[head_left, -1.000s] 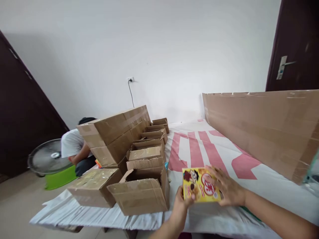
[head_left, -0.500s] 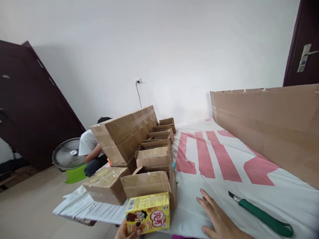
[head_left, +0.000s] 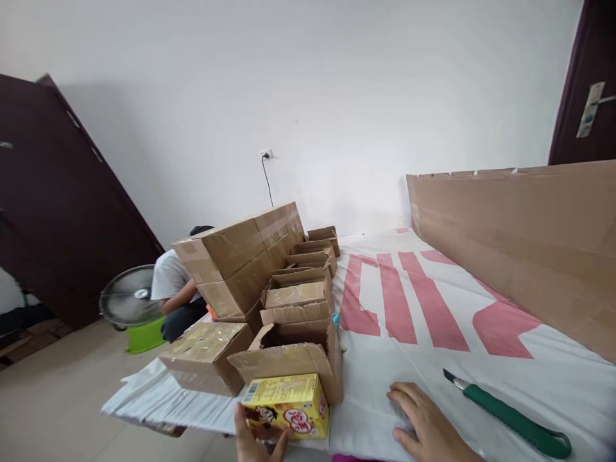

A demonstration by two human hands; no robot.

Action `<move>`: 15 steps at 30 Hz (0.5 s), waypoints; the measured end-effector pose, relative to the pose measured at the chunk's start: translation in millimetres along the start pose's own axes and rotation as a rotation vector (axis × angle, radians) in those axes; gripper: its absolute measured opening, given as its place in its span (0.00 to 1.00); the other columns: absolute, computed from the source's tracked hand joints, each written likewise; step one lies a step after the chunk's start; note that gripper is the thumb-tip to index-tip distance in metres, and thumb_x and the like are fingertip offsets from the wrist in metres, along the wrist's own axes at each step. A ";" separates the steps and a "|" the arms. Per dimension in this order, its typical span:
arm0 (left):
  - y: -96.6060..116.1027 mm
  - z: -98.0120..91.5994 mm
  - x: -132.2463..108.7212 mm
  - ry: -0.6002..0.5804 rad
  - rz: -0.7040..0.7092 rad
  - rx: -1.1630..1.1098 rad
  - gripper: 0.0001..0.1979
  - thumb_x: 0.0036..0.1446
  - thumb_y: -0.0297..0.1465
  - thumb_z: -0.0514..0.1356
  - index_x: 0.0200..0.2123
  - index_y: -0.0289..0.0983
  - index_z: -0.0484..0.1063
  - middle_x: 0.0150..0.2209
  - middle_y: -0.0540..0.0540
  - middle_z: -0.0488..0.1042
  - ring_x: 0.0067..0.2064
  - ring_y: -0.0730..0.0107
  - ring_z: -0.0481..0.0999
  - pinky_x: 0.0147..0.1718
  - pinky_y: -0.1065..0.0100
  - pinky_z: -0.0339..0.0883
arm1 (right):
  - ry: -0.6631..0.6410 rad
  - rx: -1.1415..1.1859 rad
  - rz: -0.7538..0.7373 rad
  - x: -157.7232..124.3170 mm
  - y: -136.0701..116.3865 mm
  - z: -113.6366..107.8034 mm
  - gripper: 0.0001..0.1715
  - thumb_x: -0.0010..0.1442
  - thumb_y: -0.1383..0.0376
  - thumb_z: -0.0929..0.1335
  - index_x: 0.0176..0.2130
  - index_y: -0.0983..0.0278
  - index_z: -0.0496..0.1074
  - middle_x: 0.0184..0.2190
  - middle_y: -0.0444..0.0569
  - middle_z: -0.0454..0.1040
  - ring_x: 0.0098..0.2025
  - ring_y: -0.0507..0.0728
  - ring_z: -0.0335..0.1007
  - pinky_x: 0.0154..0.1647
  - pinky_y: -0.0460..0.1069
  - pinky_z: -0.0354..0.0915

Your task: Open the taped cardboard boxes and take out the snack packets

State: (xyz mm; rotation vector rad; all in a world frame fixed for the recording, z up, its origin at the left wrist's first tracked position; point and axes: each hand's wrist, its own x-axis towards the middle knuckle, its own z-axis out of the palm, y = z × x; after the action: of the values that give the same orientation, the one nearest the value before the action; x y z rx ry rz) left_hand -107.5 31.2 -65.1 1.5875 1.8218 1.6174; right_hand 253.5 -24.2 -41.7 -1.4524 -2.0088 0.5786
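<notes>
A yellow snack box [head_left: 283, 407] with a cartoon figure and red lettering stands at the table's front edge, against the open cardboard carton [head_left: 283, 359]. My left hand [head_left: 260, 443] is at the box's left front corner, thumb and finger spread apart, seemingly touching it without gripping. My right hand [head_left: 430, 427] rests over the white cloth [head_left: 370, 385] with fingers parted and nothing in them. To its right lies a green-handled utility knife [head_left: 514, 414], blade out. The inside of the near carton is mostly hidden by its flap.
More open cartons [head_left: 315, 260] run in a row toward the wall, beside stacked closed boxes [head_left: 235, 256]. A single box [head_left: 206, 356] sits at the left edge. Behind are a crouching person [head_left: 176, 282] and a fan [head_left: 132, 295]. A tall cardboard sheet [head_left: 514, 237] borders the right.
The yellow snack box has turned and settled against the carton, and my left hand's grip has loosened. The carton's front flap leans further outward. My right hand's fingers have lowered and curled slightly.
</notes>
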 end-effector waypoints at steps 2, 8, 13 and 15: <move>0.7 5.5 2.0 -0.021 0.001 0.007 0.56 0.43 0.46 0.64 0.68 0.38 0.36 0.56 0.34 0.64 0.48 0.46 0.74 0.52 0.45 0.65 | -0.001 -0.003 -0.016 0.7 -0.1 -0.2 0.28 0.53 0.63 0.67 0.54 0.63 0.70 0.56 0.57 0.68 0.59 0.65 0.63 0.61 0.60 0.60; 10.1 17.7 19.1 -0.079 -0.005 -0.034 0.54 0.47 0.44 0.63 0.69 0.36 0.34 0.50 0.36 0.67 0.43 0.53 0.74 0.47 0.49 0.69 | 0.009 -0.005 -0.047 2.0 -2.3 -1.7 0.25 0.53 0.64 0.67 0.51 0.63 0.72 0.53 0.57 0.71 0.56 0.65 0.64 0.59 0.61 0.61; 19.2 23.8 30.8 -0.102 -0.027 -0.051 0.55 0.45 0.44 0.63 0.69 0.40 0.34 0.55 0.36 0.64 0.44 0.56 0.74 0.46 0.51 0.70 | -0.014 -0.022 -0.041 2.7 -6.0 -4.2 0.22 0.53 0.63 0.68 0.49 0.63 0.73 0.52 0.56 0.71 0.56 0.65 0.64 0.59 0.60 0.61; 19.6 27.4 34.8 -0.107 -0.028 -0.085 0.54 0.46 0.44 0.63 0.69 0.41 0.33 0.60 0.35 0.60 0.47 0.55 0.73 0.48 0.52 0.70 | -0.019 -0.030 -0.042 2.3 -7.1 -5.1 0.22 0.53 0.64 0.68 0.49 0.64 0.74 0.52 0.56 0.71 0.56 0.65 0.65 0.59 0.60 0.61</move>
State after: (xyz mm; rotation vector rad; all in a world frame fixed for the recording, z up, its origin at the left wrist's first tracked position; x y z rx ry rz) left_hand -89.8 70.6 -43.3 1.5731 1.6909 1.5448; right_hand 251.5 -24.1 -32.9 -1.4239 -2.0654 0.5491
